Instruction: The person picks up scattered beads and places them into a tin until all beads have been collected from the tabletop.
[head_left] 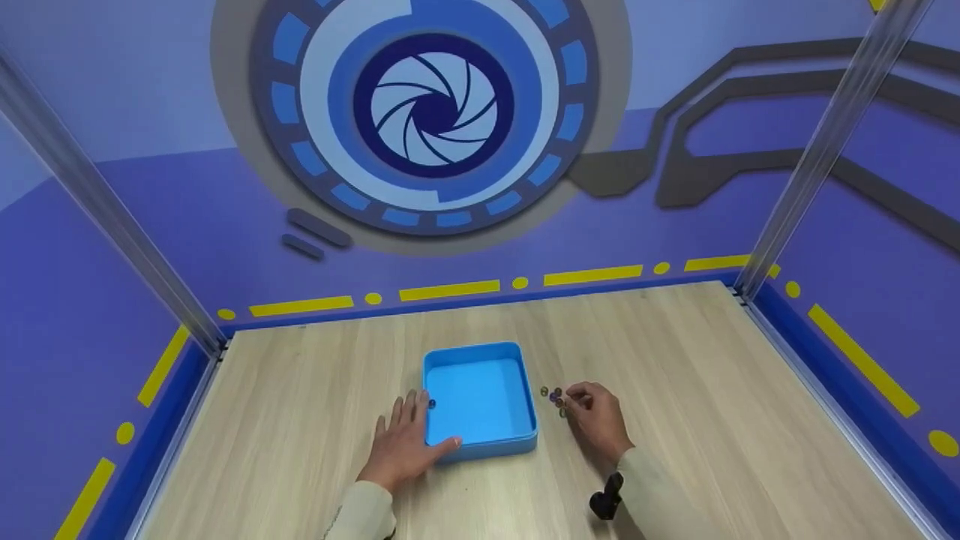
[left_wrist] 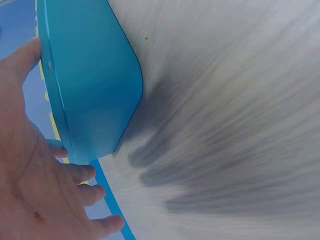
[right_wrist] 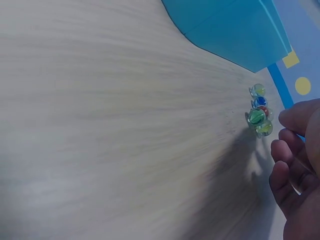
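Two bare hands at the table. Left hand (head_left: 401, 450): spread, thumb on the near rim of a blue tray (head_left: 480, 397), fingers along its left side. Right hand (head_left: 598, 420): off the tray's right side, fingers loosely bent, thumb and fingertips just beside a cluster of five glass marbles (right_wrist: 257, 117). Colours from the right wrist: two yellowish, one blue, one reddish, one green; most bunched close, one yellowish at the tray end. Single dark marble (head_left: 432, 403) inside the tray, by the left wall; cannot tell if it touches. Pale sleeves (head_left: 660, 491) on both arms, black device (head_left: 606, 496) at the right wrist. Wood-grain table (head_left: 300, 405) beneath. Beyond: purple-blue wall (head_left: 172, 202), yellow dashes low down, large round emblem (head_left: 435, 112), metal posts (head_left: 97, 191) at the corners.
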